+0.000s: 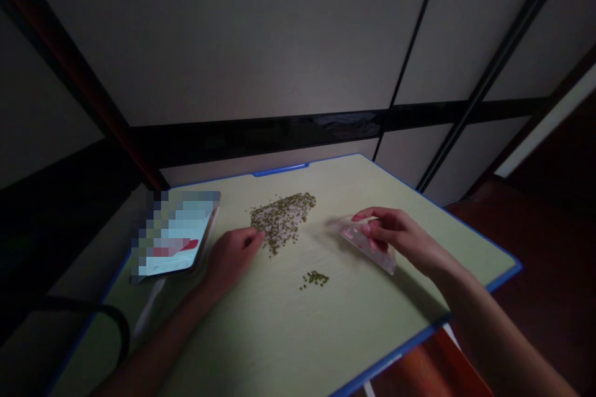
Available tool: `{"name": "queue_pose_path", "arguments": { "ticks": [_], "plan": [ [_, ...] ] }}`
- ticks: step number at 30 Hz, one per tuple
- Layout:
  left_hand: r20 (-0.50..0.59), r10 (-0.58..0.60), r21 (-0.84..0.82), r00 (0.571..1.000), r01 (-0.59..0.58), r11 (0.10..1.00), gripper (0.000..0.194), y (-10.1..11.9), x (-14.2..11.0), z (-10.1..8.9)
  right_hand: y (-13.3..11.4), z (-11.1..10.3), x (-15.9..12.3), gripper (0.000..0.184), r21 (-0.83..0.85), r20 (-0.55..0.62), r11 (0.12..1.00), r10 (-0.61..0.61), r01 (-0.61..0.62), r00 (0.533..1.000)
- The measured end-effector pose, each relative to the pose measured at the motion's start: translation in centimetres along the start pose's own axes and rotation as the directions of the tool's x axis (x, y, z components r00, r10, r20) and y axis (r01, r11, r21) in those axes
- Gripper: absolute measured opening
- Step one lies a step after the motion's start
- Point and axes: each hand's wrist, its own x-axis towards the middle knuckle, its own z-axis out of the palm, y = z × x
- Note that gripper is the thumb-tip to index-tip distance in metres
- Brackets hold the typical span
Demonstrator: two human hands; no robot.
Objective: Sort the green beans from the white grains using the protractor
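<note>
A spread of small green beans [282,218] lies on the pale green table [279,335] near its far edge. My left hand [233,254] rests at the lower left edge of that spread, fingers curled and pinched together at the beans. A smaller cluster of beans [315,278] sits apart, nearer to me. My right hand [395,232] is to the right of the beans and grips a small clear plastic bag [370,247] with red print, tilted against the tabletop.
A phone or tablet with a lit screen [174,232] lies at the table's left, next to my left hand. The table has a blue rim [395,356]. A dark cable [112,322] curves at the lower left. A wall stands behind.
</note>
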Motion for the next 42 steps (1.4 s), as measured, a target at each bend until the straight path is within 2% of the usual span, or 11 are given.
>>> {"name": "queue_pose_path", "arguments": {
  "ticks": [3,5,13,17,22,28,35,42],
  "plan": [
    [-0.003,0.010,-0.003,1.000,-0.010,1.000,0.035,-0.1,0.1,0.1,0.7,0.4,-1.9,0.040,0.029,-0.149,0.999,0.025,-0.021,0.988],
    [-0.006,0.010,0.001,1.000,-0.010,1.000,0.035,-0.2,0.1,0.1,1.2,0.8,-2.2,0.038,0.008,-0.174,0.999,0.034,-0.034,0.984],
    [-0.005,0.005,0.032,1.000,-0.005,0.999,0.035,-0.1,0.2,0.0,3.1,2.0,-0.8,0.033,-0.232,-0.117,0.973,-0.043,0.015,0.992],
    [-0.010,0.002,0.041,1.000,-0.002,0.999,0.035,-0.1,0.2,0.1,3.5,2.6,-0.6,0.034,-0.380,-0.106,0.924,-0.089,0.043,0.990],
    [-0.015,0.007,0.042,1.000,-0.006,0.999,0.035,-0.2,0.2,0.2,2.9,3.6,-0.7,0.032,-0.538,-0.095,0.841,-0.126,0.056,0.987],
    [-0.019,0.015,0.042,1.000,-0.014,0.999,0.035,-0.1,0.2,0.2,2.5,5.0,-0.5,0.033,-0.581,-0.095,0.813,-0.111,0.036,0.989],
    [-0.024,0.019,0.043,1.000,-0.018,0.999,0.036,-0.2,0.1,0.2,3.0,6.7,-0.9,0.033,-0.668,-0.036,0.731,-0.223,0.142,0.974],
    [-0.022,0.020,0.048,1.000,-0.019,0.999,0.036,-0.1,0.1,0.2,2.5,7.2,-1.7,0.033,-0.606,0.098,0.744,-0.282,0.283,0.954]
  ]
}}
